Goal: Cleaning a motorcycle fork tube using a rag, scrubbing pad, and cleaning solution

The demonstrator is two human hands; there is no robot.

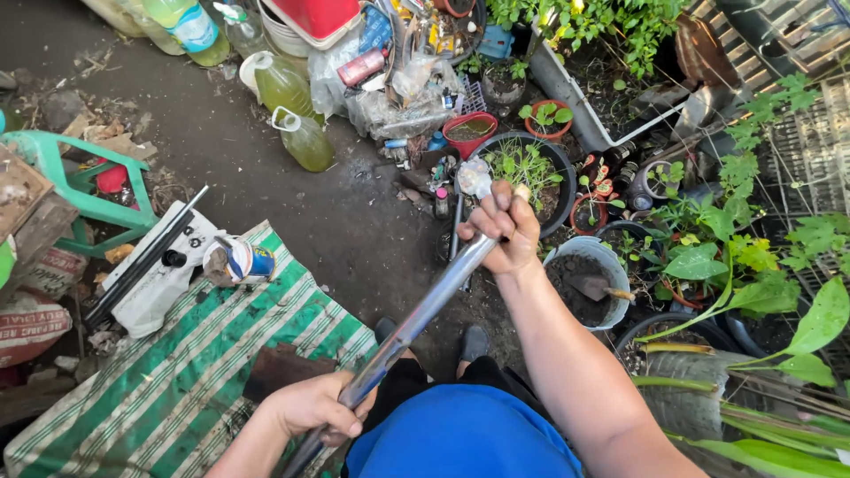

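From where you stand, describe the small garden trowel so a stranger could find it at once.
Start at the cluster of potted plants on the right side. Just right of the right hand gripping the metal pipe stands a pale grey bucket of dark soil. The trowel lies in it, the only tool among these pots.

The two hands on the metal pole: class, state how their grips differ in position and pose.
The right hand grips the metal pole near its far, upper end, arm outstretched; the left hand grips near the low end, close to the body. The right hand's knuckles face the camera; the left hand's back shows. Both are closed around the pole.
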